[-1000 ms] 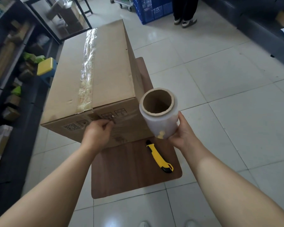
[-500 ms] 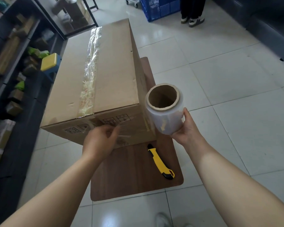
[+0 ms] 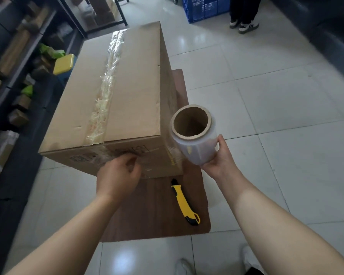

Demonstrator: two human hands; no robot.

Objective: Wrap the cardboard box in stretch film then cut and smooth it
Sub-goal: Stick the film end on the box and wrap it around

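Cardboard box (image 3: pixel 127 92): plain tan, w/ shiny clear tape strip (image 3: pixel 107 86) down top, small dark printed marks on near face. Film roll (image 3: pixel 195 143): milky clear, brown core. Knife (image 3: pixel 185 203): yellow + black. Table (image 3: pixel 147 211): dark brown woodgrain. Floor (image 3: pixel 266 96): pale grey-white tiles. Crate (image 3: pixel 207 6): blue mesh.

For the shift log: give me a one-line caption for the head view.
Left hand pins film to cardboard box while right hand holds stretch film roll; utility knife lies unused.
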